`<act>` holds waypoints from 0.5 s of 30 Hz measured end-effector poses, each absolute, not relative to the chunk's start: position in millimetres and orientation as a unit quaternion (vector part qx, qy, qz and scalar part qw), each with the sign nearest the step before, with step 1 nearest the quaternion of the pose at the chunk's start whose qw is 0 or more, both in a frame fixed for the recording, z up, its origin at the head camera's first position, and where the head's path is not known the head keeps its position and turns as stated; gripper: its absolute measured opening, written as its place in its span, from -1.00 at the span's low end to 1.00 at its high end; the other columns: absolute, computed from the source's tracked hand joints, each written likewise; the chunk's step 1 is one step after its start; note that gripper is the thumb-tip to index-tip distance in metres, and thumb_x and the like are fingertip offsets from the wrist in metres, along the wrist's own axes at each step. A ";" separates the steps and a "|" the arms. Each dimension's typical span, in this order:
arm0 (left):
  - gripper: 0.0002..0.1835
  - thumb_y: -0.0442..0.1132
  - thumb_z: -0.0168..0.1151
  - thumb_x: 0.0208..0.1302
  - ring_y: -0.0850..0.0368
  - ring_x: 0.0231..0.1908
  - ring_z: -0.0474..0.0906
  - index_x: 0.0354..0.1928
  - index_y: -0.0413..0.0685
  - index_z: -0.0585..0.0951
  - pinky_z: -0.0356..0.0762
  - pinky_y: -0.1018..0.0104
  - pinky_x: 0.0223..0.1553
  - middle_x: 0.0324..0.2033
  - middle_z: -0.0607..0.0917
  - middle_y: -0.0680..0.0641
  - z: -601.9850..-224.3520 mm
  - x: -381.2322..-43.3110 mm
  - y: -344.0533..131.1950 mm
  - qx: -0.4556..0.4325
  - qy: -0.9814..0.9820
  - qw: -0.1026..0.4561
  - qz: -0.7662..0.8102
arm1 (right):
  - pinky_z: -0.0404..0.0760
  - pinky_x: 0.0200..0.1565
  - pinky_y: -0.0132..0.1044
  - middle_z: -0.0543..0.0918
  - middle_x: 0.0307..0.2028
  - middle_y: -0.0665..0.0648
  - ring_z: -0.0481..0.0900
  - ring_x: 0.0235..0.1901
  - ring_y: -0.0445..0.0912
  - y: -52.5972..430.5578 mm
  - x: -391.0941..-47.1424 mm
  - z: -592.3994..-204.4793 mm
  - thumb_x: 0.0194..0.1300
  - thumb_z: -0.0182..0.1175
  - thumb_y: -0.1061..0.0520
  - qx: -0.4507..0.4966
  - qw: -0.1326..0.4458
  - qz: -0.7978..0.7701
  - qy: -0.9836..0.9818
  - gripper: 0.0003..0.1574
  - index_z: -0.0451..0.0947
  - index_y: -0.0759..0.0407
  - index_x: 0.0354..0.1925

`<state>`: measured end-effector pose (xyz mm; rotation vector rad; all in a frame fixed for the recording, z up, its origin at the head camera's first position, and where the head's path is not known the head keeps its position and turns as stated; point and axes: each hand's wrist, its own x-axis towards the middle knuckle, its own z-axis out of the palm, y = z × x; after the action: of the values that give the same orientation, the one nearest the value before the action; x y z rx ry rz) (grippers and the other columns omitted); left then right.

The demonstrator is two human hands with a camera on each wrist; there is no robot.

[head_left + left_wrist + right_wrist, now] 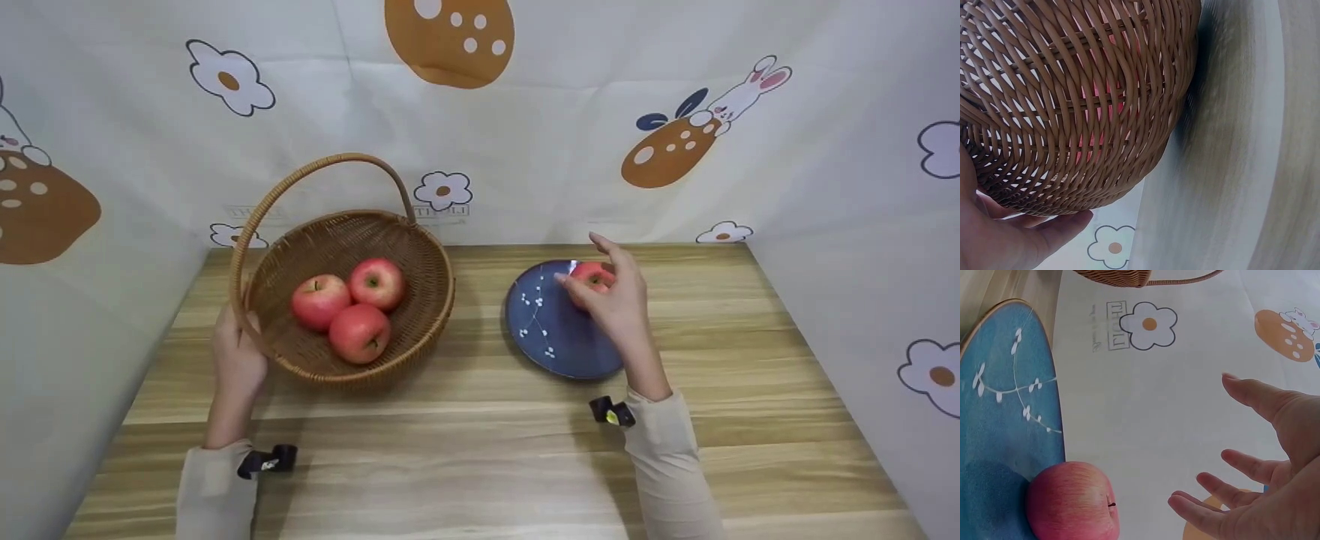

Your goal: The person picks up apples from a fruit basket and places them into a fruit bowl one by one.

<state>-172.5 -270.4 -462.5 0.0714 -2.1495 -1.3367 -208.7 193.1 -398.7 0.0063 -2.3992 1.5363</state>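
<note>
On the left of the table stands a wicker basket (431,315) with a tall arched handle, seen close up as brown weave (1072,101) in the left wrist view. Three red apples (360,334) lie together inside it. My left hand (240,356) grips the basket's left side by the foot of the handle; part of its fingers is hidden. To the right, a red apple (1072,502) rests on a dark blue plate (555,330) with a white blossom pattern. Above that apple, my right hand (619,300) hovers with fingers spread, apart from it and holding nothing.
A pale cloth backdrop (540,165) with printed flowers and rabbits rises behind the wooden table (450,450) and along both sides. A black wrist camera (266,461) sits on the left sleeve, another camera (613,412) on the right.
</note>
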 end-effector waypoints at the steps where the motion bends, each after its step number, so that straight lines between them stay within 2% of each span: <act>1: -0.51 -0.47 -0.14 0.49 -0.32 0.18 0.48 0.36 -0.61 0.42 0.31 0.29 0.33 0.14 0.58 -0.60 -462.7 -172.4 -270.3 0.028 -0.811 0.302 -0.500 | 0.48 0.35 0.20 0.43 0.41 0.43 0.48 0.29 0.36 192.3 -208.3 -398.3 0.15 0.58 0.24 0.005 0.145 0.536 -0.832 -0.04 0.42 0.35 0.45; 3: -0.52 -0.48 -0.14 0.48 -0.08 0.00 0.49 0.34 -0.60 0.44 0.34 0.38 0.20 -0.05 0.60 -0.54 -463.1 -172.1 -269.9 0.029 -0.813 0.307 -0.493 | 0.48 0.36 0.20 0.43 0.41 0.43 0.49 0.29 0.36 190.7 -207.2 -397.2 0.15 0.57 0.25 0.011 0.147 0.539 -0.829 -0.05 0.42 0.35 0.44; 5: -0.52 -0.49 -0.14 0.47 0.11 -0.16 0.39 0.34 -0.59 0.46 0.32 0.42 0.05 -0.24 0.54 -0.44 -463.6 -171.8 -269.7 0.027 -0.814 0.312 -0.489 | 0.47 0.37 0.20 0.44 0.40 0.43 0.50 0.28 0.36 189.6 -206.1 -396.4 0.15 0.58 0.25 0.016 0.150 0.539 -0.828 -0.06 0.43 0.36 0.44; 6: -0.52 -0.49 -0.14 0.47 0.16 -0.18 0.37 0.33 -0.58 0.47 0.31 0.43 0.02 -0.25 0.54 -0.42 -463.7 -171.6 -269.5 0.026 -0.814 0.314 -0.487 | 0.47 0.37 0.20 0.45 0.40 0.43 0.51 0.28 0.36 189.0 -205.5 -396.0 0.15 0.57 0.25 0.019 0.152 0.538 -0.829 -0.07 0.44 0.36 0.43; 8: -0.52 -0.49 -0.15 0.48 0.15 -0.18 0.35 0.35 -0.56 0.46 0.30 0.44 0.02 -0.23 0.55 -0.41 -463.1 -171.2 -269.1 0.023 -0.814 0.312 -0.490 | 0.47 0.37 0.21 0.46 0.39 0.43 0.52 0.27 0.35 187.8 -204.4 -395.2 0.15 0.57 0.26 0.024 0.157 0.536 -0.829 -0.08 0.44 0.37 0.42; 9: -0.51 -0.48 -0.15 0.49 0.10 -0.12 0.42 0.36 -0.56 0.45 0.31 0.44 0.07 -0.16 0.59 -0.45 -462.7 -171.1 -269.1 0.021 -0.813 0.309 -0.493 | 0.47 0.37 0.21 0.47 0.39 0.42 0.52 0.27 0.34 187.1 -203.8 -394.7 0.15 0.57 0.26 0.027 0.158 0.536 -0.829 -0.09 0.45 0.37 0.42; 11: -0.51 -0.48 -0.16 0.50 -0.11 0.05 0.51 0.38 -0.55 0.45 0.33 0.41 0.20 0.05 0.62 -0.52 -461.8 -170.7 -269.2 0.018 -0.811 0.303 -0.499 | 0.47 0.36 0.22 0.48 0.38 0.42 0.53 0.26 0.34 185.8 -202.8 -394.2 0.15 0.57 0.26 0.031 0.160 0.533 -0.830 -0.10 0.45 0.37 0.41; 12: -0.51 -0.48 -0.15 0.51 -0.20 0.17 0.50 0.38 -0.55 0.44 0.31 0.40 0.28 0.15 0.61 -0.52 -461.3 -170.8 -269.2 0.018 -0.810 0.300 -0.504 | 0.47 0.36 0.22 0.48 0.38 0.42 0.54 0.26 0.33 184.9 -202.3 -393.9 0.15 0.57 0.27 0.033 0.161 0.532 -0.831 -0.10 0.45 0.37 0.41; 13: -0.52 -0.48 -0.15 0.51 -0.20 0.19 0.49 0.38 -0.54 0.44 0.30 0.40 0.29 0.18 0.60 -0.53 -461.4 -171.2 -269.4 0.019 -0.809 0.299 -0.506 | 0.48 0.36 0.21 0.49 0.38 0.41 0.54 0.25 0.33 184.1 -201.8 -393.6 0.15 0.57 0.27 0.034 0.161 0.531 -0.831 -0.10 0.46 0.37 0.41; 15: -0.52 -0.49 -0.14 0.50 -0.10 0.11 0.55 0.36 -0.55 0.46 0.35 0.39 0.22 0.06 0.64 -0.52 -461.5 -171.3 -269.4 0.020 -0.810 0.302 -0.502 | 0.48 0.35 0.21 0.50 0.38 0.41 0.54 0.26 0.33 182.2 -200.9 -393.1 0.15 0.57 0.27 0.038 0.162 0.528 -0.833 -0.10 0.46 0.37 0.40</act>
<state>-171.3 -269.4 -461.5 0.0520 -2.1487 -1.3305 -200.9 182.2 -393.1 0.1074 -2.3779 1.5058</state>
